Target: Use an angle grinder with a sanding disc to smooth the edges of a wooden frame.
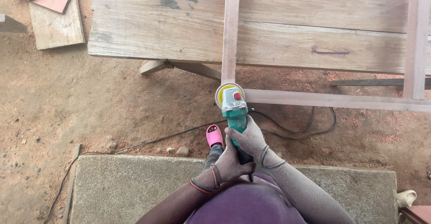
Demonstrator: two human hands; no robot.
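Observation:
Both my hands hold a teal and grey angle grinder (234,108) with a red switch. My right hand (249,139) wraps the front of its body; my left hand (229,164) grips the rear of the handle, just behind. The grinder's yellow sanding disc (222,90) rests against the corner joint of a reddish wooden frame (323,100), where an upright slat (230,31) meets a horizontal rail. Both hands and forearms are coated in pale dust.
A weathered plank workbench (179,31) carries the frame. A black cable (296,132) loops over the red dirt ground. My foot in a pink slipper (214,136) sits at the edge of a concrete slab (125,188). Loose boards (54,13) lie top left.

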